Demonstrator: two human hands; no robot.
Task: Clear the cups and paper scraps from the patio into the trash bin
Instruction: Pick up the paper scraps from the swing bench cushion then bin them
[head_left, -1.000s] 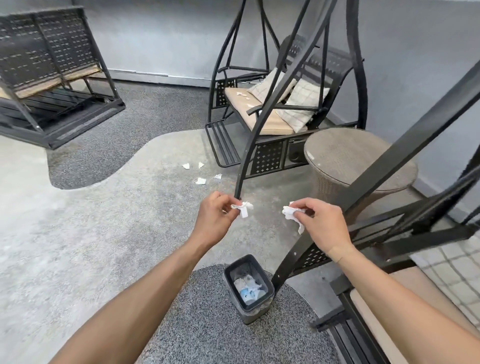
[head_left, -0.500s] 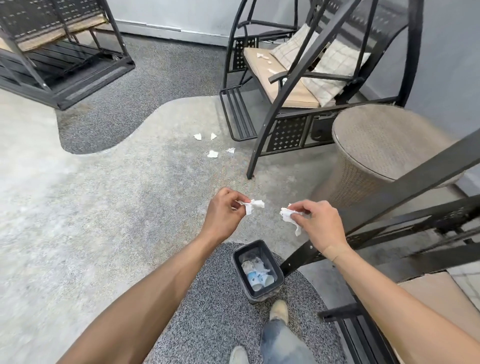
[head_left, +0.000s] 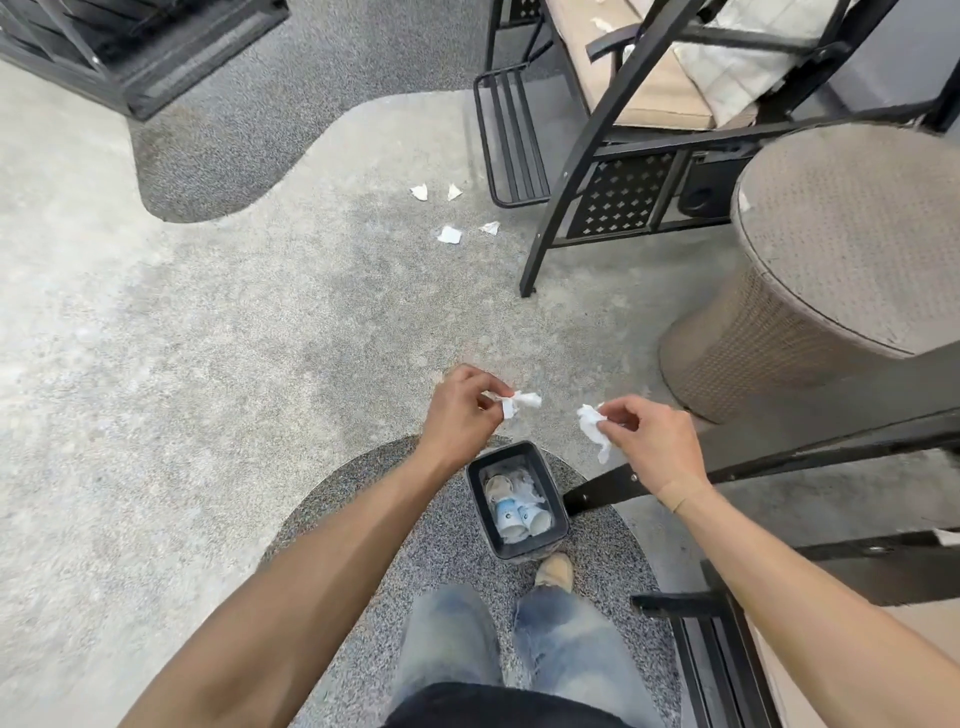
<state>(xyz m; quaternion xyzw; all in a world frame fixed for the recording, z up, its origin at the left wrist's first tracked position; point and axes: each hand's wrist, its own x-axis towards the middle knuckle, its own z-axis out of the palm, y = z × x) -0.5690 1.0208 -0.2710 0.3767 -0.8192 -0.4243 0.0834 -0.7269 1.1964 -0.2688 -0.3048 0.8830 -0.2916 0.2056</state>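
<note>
Hands (head_left: 460, 410) (head_left: 652, 441) pinch crumpled white paper (head_left: 519, 401) above rectangular bin (head_left: 558, 499).

Small dark rectangular trash bin (head_left: 556, 499), upright on a speckled grey oval patch of floor; its open top shows several paper cups (head_left: 514, 517), white with blue markings, lying on their sides among crumpled white paper. Above and just beyond the bin, two crumpled white paper scraps are held in the air: one (head_left: 519, 401) pinched at the fingertips of the left hand (head_left: 460, 415), the other (head_left: 592, 423), longer and hanging down, pinched by the right hand (head_left: 654, 441). Four more small white paper scraps (head_left: 449, 235) lie loose on the pale floor farther ahead, grouped close together, well apart from the bin. Further white scraps (head_left: 602, 23) rest on a tan seat cushion at the top.
</note>
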